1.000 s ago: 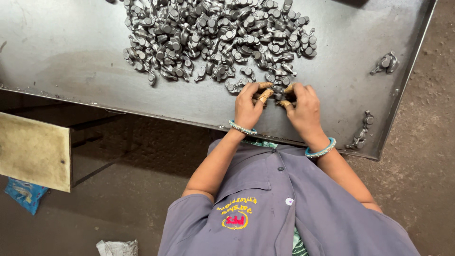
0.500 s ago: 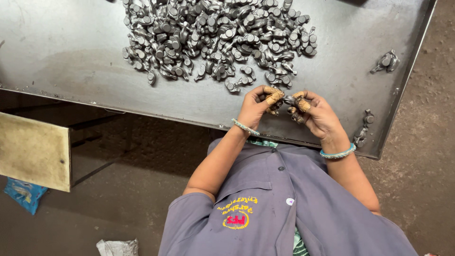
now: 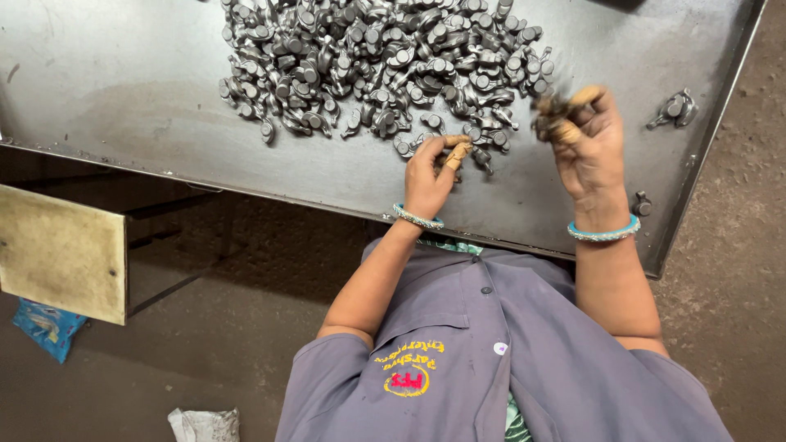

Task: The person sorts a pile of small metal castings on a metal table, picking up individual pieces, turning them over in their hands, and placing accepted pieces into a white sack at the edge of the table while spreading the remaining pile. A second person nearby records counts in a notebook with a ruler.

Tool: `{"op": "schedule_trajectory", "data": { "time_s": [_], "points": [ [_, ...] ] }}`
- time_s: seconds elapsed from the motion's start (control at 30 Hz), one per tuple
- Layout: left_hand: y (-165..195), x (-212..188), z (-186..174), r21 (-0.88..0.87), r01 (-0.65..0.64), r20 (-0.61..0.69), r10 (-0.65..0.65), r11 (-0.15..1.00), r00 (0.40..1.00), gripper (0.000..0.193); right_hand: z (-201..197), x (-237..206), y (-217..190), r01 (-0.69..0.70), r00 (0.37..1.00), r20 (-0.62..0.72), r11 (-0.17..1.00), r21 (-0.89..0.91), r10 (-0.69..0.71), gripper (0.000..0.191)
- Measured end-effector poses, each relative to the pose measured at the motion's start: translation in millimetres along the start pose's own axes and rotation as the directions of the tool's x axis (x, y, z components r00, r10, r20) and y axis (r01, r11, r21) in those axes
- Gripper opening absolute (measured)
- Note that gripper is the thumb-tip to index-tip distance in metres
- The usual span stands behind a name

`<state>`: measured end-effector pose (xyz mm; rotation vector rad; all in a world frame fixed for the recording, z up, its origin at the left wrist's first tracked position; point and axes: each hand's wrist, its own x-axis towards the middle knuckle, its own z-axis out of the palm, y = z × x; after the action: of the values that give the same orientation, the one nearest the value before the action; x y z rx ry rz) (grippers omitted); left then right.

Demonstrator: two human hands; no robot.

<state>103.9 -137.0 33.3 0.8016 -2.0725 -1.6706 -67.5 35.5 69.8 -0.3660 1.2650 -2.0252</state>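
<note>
A big heap of small grey metal parts [image 3: 385,65] lies on a dark metal table [image 3: 123,106]. My left hand [image 3: 430,176] rests at the heap's near edge, its fingers closed on one metal part [image 3: 456,154]. My right hand [image 3: 585,147] is raised to the right of the heap and grips a blurred metal part [image 3: 550,110] between wrapped fingertips. Both wrists wear teal bangles.
A couple of finished-looking metal parts [image 3: 673,108] lie apart near the table's right edge, and another small part [image 3: 641,203] sits near the right wrist. A tan board [image 3: 61,254] stands below left, with a blue bag [image 3: 45,327] and a white bag [image 3: 205,426] on the floor.
The two hands were together at the heap's near edge. The right hand has since lifted away to the right with a part, while the left stays by the heap.
</note>
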Motion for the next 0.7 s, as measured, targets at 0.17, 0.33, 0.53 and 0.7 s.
{"op": "schedule_trajectory", "data": {
  "time_s": [0.17,0.33,0.53,0.7],
  "points": [
    [5,7,0,0.068,-0.152,-0.047,0.155,0.986,0.987,0.033,44,-9,12,0.088,0.995,0.052,0.505,-0.859,-0.084,0.038],
    [-3,13,11,0.211,-0.27,0.0,0.276,0.939,0.961,0.047,48,-28,51,0.211,0.952,0.163,0.165,-0.964,-0.26,0.037],
    [-4,12,14,0.282,-0.286,0.043,0.286,0.916,0.957,0.042,-1,-27,54,-0.171,0.985,-0.087,0.799,-0.576,0.148,0.025],
    [0,9,15,0.321,-0.291,0.06,0.287,0.901,0.956,0.046,-16,-22,21,-0.392,0.909,0.016,0.866,-0.312,0.417,0.024]
  ]
}}
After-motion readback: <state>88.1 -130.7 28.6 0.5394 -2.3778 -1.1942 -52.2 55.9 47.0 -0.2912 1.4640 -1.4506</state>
